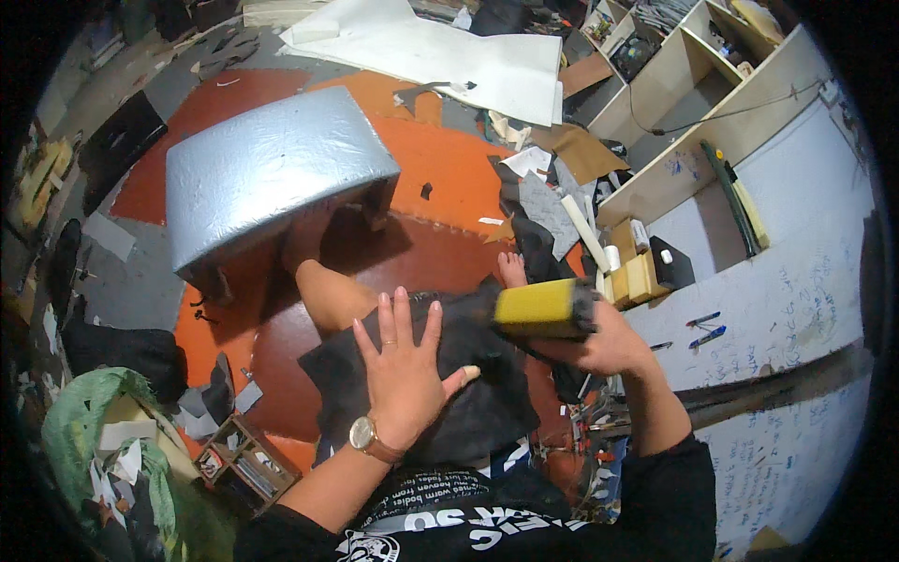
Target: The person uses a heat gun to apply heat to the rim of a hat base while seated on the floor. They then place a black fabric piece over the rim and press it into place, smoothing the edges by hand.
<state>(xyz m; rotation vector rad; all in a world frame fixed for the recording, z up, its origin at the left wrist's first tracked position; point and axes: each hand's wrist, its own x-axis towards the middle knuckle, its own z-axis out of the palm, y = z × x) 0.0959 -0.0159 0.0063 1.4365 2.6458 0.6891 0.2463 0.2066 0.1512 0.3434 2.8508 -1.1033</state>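
My left hand (405,375) lies flat with its fingers spread on a piece of black sheet material (487,393) across my lap. It wears a ring, and a watch with a brown strap (367,436) is on the wrist. A pale wrap covers the thumb tip. My right hand (599,342) is closed round a boxy yellow-and-black tool (538,309), held over the right part of the black sheet. The tool is blurred by motion, so its exact kind cannot be made out. My bare knee and foot show past the sheet.
A silver-covered stool (281,159) stands ahead to the left. White sheeting (440,51) lies beyond it. At right are wooden shelves (646,122) and a white written-on board (787,309) with pens. A green sack of scraps (103,403) and a compartmented wooden box (245,466) sit at lower left.
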